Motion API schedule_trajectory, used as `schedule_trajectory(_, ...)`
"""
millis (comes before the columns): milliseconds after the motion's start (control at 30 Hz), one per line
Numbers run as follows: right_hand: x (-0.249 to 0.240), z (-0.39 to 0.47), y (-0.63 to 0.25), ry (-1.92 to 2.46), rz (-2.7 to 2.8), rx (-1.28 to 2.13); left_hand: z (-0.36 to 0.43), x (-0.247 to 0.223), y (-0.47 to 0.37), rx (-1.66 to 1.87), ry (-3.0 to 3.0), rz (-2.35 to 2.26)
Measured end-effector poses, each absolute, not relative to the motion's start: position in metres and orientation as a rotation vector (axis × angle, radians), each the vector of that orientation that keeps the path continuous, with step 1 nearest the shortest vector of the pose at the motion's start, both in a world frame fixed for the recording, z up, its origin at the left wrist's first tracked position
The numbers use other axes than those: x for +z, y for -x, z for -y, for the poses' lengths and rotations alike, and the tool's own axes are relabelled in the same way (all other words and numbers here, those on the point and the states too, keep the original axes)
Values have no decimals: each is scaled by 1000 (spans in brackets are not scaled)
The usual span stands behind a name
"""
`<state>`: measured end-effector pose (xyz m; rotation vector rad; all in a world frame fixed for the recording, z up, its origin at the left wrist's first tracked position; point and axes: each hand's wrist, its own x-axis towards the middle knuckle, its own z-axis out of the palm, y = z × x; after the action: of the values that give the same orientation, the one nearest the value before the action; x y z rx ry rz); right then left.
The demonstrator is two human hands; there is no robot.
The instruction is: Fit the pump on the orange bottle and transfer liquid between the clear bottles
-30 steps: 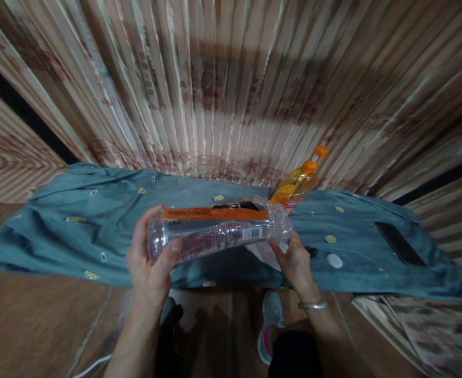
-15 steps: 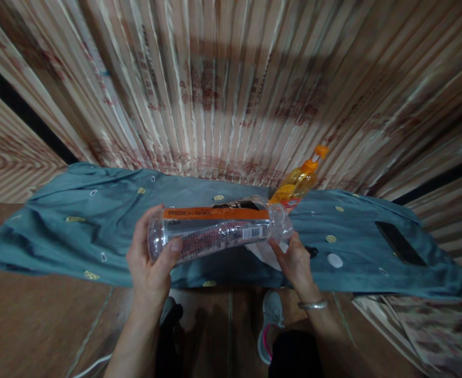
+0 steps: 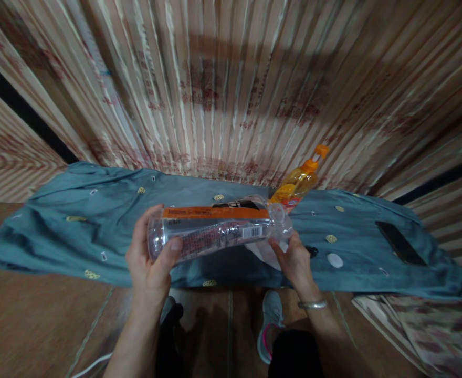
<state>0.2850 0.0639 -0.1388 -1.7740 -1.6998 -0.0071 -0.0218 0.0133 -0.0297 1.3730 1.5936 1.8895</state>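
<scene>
Between both hands lies a clear plastic bottle [image 3: 215, 231] on its side, with an orange and grey printed label and a barcode. My left hand [image 3: 152, 249] is wrapped round its base, thumb in front. At the neck end, my right hand [image 3: 294, 257] grips the bottle from below, its far fingers hidden behind it. A white tissue or cloth [image 3: 264, 254] shows under the neck; whether my right hand touches it I cannot tell. Behind the neck stands a pump bottle [image 3: 296, 181] of yellow liquid with an orange top.
A teal patterned cloth [image 3: 77, 231] covers the long narrow surface. On its right are a white round lid [image 3: 335, 260], a small black object [image 3: 313, 252] and a dark phone [image 3: 399, 242]. A pleated curtain [image 3: 231, 105] hangs close behind.
</scene>
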Motion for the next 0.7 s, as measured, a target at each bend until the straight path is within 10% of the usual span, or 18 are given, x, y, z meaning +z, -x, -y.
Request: schedule_trajectory(700,-140,-64,-286,1790,1676,15,-14,-29,21,1912,-1341,-1574)
